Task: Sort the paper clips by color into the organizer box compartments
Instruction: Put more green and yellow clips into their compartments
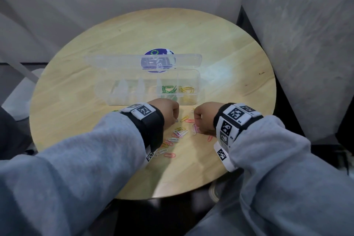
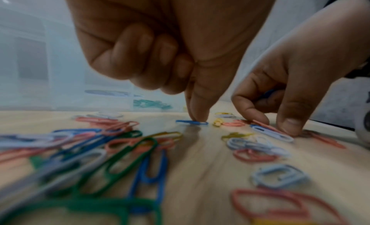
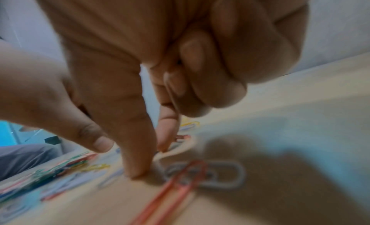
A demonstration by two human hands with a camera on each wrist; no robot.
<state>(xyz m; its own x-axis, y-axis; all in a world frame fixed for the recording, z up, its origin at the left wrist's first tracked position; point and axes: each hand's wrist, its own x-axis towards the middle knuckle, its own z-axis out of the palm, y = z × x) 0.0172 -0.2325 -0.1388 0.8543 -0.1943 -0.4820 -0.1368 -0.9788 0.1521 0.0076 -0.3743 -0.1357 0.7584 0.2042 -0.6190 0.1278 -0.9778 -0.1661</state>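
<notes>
Nearest, grey sleeves (image 1: 86, 159), reaching in from 6 o'clock. Beyond, loose paper clips (image 1: 177, 136) of mixed colours, strewn on the table (image 1: 229, 53) between the wrists. At 9 o'clock of the heap, left hand (image 1: 166, 111): three fingers curled, fingertips down on a blue clip (image 2: 192, 122) lying flat, seemingly pinching it. At 3 o'clock, right hand (image 1: 204, 117): narrow, tips on a white clip (image 2: 272, 133), with a tucked clip (image 3: 173, 95) held in the curled fingers. Farther, at 12 o'clock, organizer box (image 1: 115, 92), lid open; green clips (image 1: 168, 90) and yellow clips (image 1: 186, 90) in the two compartments at its 3 o'clock end. Mid-sort, by the look of it, at the picking step. Next: lift the blue clip and carry it to its own compartment; calls for a firm nip under thin wire.
</notes>
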